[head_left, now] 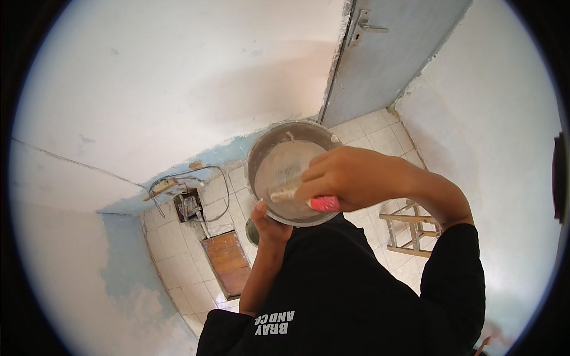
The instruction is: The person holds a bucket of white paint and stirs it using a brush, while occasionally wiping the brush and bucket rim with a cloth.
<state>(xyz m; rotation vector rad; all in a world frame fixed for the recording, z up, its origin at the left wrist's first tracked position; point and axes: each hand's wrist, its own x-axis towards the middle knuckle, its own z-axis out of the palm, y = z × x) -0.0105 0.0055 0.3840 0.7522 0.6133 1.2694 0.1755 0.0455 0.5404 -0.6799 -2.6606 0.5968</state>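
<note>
My left hand [272,223] grips a grey bucket [259,157] by its near-left rim, with the thumb over the edge. Inside is a pale, beige-grey liquid [280,161]. My right hand [337,177] is closed round a brush with a pink-red handle [324,203], held over the bucket's right part. The brush's pale, blurred head points left, low in the bucket; I cannot tell whether it touches the liquid.
A grey door [392,53] stands beyond, set in white walls with patchy blue bases. On the tiled floor [371,127] are a wooden stool-like frame [414,218] at right, and a wooden board [225,258], looped cables and a dark, splattered object [189,206] at left.
</note>
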